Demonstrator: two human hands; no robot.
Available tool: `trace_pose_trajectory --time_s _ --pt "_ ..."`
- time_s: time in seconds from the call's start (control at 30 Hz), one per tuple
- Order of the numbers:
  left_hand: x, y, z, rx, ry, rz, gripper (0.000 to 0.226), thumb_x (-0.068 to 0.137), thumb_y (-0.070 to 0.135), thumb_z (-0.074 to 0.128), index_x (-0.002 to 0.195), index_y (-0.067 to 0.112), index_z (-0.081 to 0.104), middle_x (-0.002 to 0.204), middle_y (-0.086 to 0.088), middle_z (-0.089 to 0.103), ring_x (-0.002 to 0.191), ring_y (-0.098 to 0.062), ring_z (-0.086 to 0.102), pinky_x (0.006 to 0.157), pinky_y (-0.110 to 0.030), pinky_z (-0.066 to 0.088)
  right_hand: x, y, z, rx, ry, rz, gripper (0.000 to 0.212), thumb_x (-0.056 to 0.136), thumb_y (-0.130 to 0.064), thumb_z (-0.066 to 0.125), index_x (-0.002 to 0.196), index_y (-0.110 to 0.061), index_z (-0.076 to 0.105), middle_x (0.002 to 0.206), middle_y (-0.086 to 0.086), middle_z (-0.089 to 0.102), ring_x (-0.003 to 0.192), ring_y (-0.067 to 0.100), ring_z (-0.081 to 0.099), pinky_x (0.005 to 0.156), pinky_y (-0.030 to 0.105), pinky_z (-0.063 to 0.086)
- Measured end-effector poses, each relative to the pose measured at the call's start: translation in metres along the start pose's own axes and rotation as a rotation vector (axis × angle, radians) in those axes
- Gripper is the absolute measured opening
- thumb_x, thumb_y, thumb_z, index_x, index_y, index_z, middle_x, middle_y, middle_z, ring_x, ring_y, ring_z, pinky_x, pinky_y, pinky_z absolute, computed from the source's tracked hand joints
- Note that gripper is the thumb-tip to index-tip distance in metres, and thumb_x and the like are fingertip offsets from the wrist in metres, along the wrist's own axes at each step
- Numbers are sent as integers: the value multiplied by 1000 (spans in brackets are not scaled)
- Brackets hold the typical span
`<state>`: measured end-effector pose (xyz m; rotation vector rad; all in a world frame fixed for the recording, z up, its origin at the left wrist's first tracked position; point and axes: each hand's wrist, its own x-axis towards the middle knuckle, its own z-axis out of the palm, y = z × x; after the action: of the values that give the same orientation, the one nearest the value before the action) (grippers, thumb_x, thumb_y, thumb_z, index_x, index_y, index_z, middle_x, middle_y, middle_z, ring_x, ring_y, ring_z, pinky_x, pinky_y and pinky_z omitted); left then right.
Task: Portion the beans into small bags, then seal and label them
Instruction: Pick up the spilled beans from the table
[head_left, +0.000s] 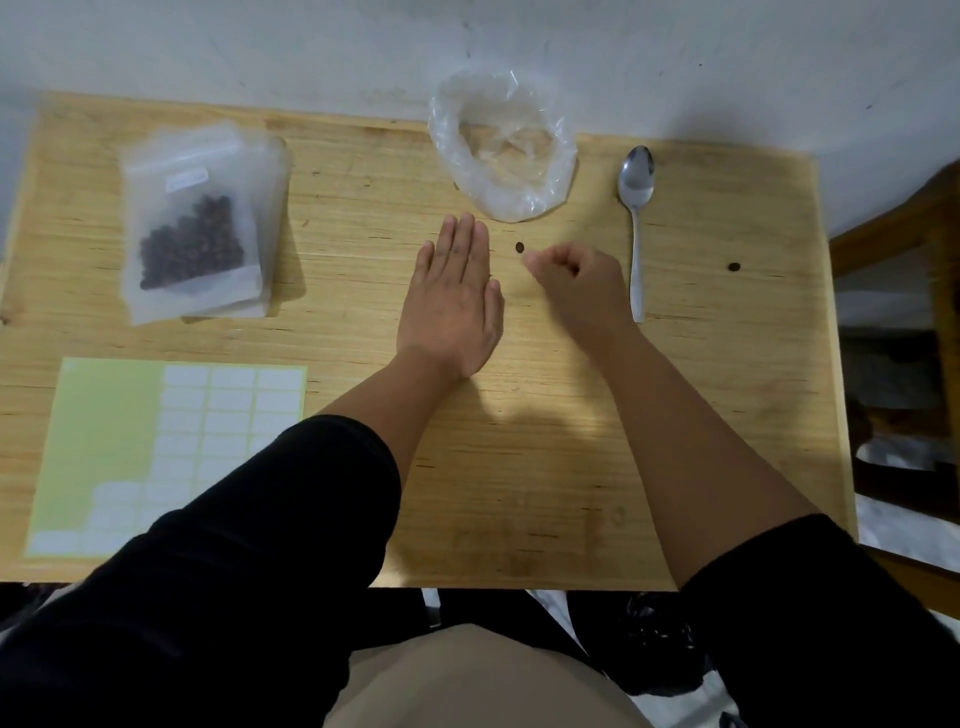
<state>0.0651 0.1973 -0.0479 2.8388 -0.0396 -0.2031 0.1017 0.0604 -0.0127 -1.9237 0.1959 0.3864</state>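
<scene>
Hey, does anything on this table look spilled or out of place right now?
Yes. Two loose beans lie on the bare wooden table: one bean just beyond the right hand, another bean right of the spoon. They look spilled.

A single head-worn wide-angle view looks steeply down and forward from above the person's lap onto the tabletop (519, 467). Both hands, the left hand (451, 301) and the right hand (576, 283), sit near the frame's centre at close range, forearms running back toward the camera. Beyond the hands the wall (260, 47) fills the top edge; straight lines bow outward.
</scene>
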Motion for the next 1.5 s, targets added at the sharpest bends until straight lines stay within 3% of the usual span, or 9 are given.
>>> trace_pose_trajectory --time_s 0.1,0.27,0.37,0.5,0.63,0.83,1.2,1.3,1.5 --pt "0 0 0 0 7 -6 58 100 30 16 150 6 1 159 -10 -2 146 -21 -9 119 -37 -4 -8 0 -8 755 -114 295 22 91 -18 55 70 -13 51 54 -4 36 46 6 33 40 17 29" --pt "0 0 2 9 4 -9 58 100 31 15 150 6 0 159 -10 -3 146 -21 -9 120 -38 -2 -6 3 -11 1035 -198 406 24 91 -16 43 68 -11 48 61 1 46 48 9 42 37 17 32" --pt "0 0 2 8 6 -11 58 100 31 15 150 6 0 159 -10 -2 146 -21 -9 120 -38 -3 -1 0 -13 953 -242 352 32 95 -27 43 69 -11 51 63 1 52 47 8 43 37 15 28" --pt "1 0 2 -1 4 -11 58 100 31 16 150 6 0 159 -9 -3 146 -20 -10 119 -37 -4 5 0 -8 417 -116 173 22 95 -21 51 94 -8 68 57 -7 47 45 4 38 41 15 30" --pt "1 0 2 -14 13 -1 58 100 31 17 150 6 1 159 -10 -2 146 -21 -9 119 -37 -4 13 -1 1 -46 39 -77 23 83 -16 67 105 -11 71 88 -8 68 60 -16 52 67 2 41" --pt "1 -1 2 -15 26 1 58 100 31 16 150 6 2 159 -10 -1 146 -21 -8 119 -36 -4 25 3 12 -340 103 -153 27 78 -22 70 105 -17 72 102 1 72 72 -4 48 90 21 44" --pt "1 -2 4 -15 17 6 59 100 31 16 150 5 2 159 -11 -1 146 -21 -8 118 -35 -6 9 12 23 -541 210 -217 19 85 -25 63 86 -7 64 82 5 64 78 16 55 71 23 36" --pt "1 -2 3 -4 8 15 59 99 32 15 150 4 1 159 -12 -2 146 -22 -9 119 -36 -6 -8 10 21 -440 229 -144 20 87 -28 61 88 -8 64 74 -3 58 71 8 50 62 17 32" --pt "-6 -1 3 27 -41 95 59 100 31 15 150 4 0 159 -13 -4 146 -24 -11 119 -37 -6 -52 17 15 418 235 244 20 89 -32 60 78 -15 60 45 -14 41 40 1 37 42 18 33"
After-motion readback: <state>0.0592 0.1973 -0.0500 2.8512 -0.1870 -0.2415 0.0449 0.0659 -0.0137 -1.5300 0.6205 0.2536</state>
